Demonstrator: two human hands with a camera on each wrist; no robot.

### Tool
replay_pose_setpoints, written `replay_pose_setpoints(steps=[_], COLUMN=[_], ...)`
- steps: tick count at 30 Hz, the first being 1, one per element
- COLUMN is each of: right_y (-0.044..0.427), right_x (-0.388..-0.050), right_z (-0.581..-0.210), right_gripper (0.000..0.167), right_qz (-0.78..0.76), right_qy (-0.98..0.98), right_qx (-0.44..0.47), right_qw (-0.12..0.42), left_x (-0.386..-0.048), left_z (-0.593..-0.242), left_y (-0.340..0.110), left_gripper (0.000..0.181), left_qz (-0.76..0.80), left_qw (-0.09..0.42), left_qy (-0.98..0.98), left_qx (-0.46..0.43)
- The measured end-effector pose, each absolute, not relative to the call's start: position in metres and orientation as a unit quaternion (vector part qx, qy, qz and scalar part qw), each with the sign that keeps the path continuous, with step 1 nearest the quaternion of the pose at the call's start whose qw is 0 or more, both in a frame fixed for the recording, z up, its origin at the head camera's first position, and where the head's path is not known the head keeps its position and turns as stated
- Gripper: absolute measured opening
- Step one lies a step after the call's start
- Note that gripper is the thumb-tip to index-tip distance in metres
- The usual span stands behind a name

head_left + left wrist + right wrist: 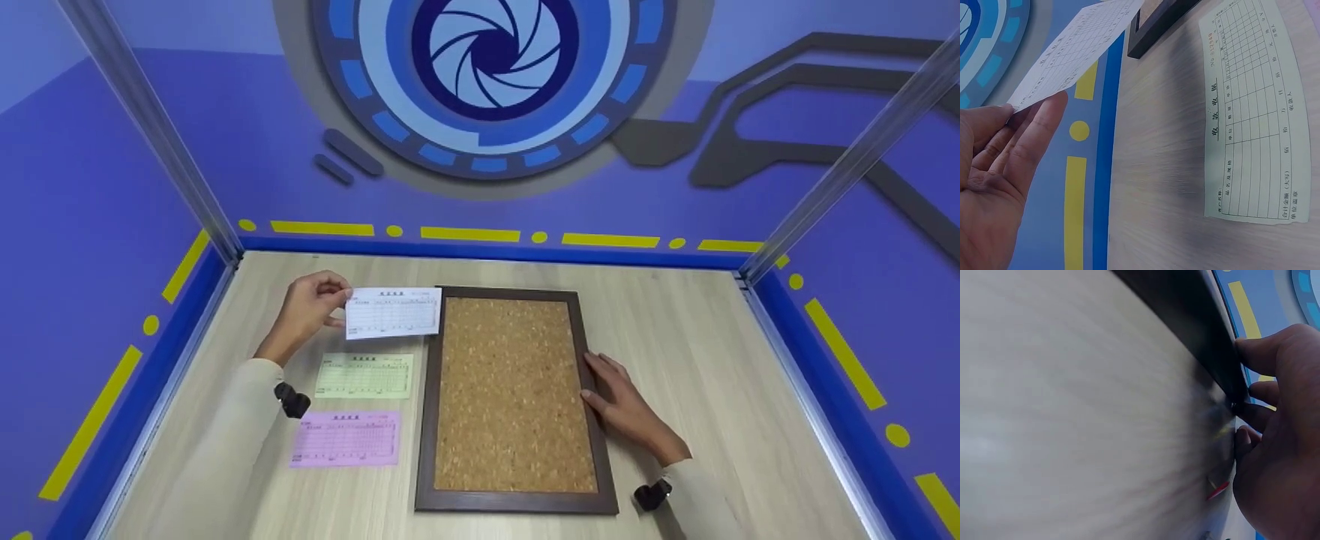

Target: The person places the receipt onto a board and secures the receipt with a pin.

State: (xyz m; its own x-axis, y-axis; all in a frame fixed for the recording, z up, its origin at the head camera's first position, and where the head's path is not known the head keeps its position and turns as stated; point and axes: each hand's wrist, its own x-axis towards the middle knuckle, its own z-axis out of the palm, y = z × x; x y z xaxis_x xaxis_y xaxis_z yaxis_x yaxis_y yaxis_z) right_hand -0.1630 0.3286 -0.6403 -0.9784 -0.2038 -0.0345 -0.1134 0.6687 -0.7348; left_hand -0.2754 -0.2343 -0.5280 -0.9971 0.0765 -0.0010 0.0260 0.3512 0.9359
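A white receipt slip (392,312) printed with a table is pinched at its left edge by my left hand (309,307). It is held up at the upper left corner of the cork board (517,394), and its right end overlaps the dark frame. The left wrist view shows the slip (1075,53) tilted, with thumb and fingertips at one corner. At the board's right side, my right hand (622,397) grips the frame edge, thumb on the frame and fingers along its side. A green slip (365,376) and a pink slip (346,439) lie left of the board.
The wooden table (705,360) is bounded by a blue back wall (247,142) and side walls with metal posts. Close to the right hand in its wrist view is a small red item (1217,490), perhaps a push pin; what it rests on is unclear.
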Motion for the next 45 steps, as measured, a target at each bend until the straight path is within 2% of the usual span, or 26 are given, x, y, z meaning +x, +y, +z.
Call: replay_pose_setpoints(steps=[8,17,26,33,39,45], right_y=[0.325,0.324,0.315,0.303,0.289,0.274], right_x=[-0.165,-0.167,-0.176,-0.187,-0.192,-0.198], right_z=[-0.634,-0.630,-0.622,-0.616,-0.609,-0.607], right_gripper=[0.072,0.070,0.060,0.053,0.055,0.048], right_qz=[-0.392,-0.361,-0.336,-0.355,-0.360,-0.376], right_qy=[0.914,0.926,0.938,0.928,0.925,0.915], right_qx=[-0.081,-0.093,-0.082,-0.107,-0.121,-0.139], right_qw=[0.068,0.058,0.016,-0.023,-0.029,-0.036], left_x=[-0.278,-0.280,-0.276,-0.274,-0.273,-0.272], left_z=[-0.526,-0.529,-0.531,-0.531,-0.533,-0.536], left_y=[-0.227,-0.216,-0.208,-0.202,-0.196,-0.190], left_gripper=[0.013,0.011,0.010,0.009,0.010,0.010], left_qz=[0.565,0.571,0.575,0.574,0.582,0.593], left_qw=[0.022,0.024,0.025,0.024,0.029,0.029], left_qy=[0.823,0.819,0.815,0.815,0.809,0.801], left_qx=[0.044,0.059,0.070,0.074,0.076,0.082])
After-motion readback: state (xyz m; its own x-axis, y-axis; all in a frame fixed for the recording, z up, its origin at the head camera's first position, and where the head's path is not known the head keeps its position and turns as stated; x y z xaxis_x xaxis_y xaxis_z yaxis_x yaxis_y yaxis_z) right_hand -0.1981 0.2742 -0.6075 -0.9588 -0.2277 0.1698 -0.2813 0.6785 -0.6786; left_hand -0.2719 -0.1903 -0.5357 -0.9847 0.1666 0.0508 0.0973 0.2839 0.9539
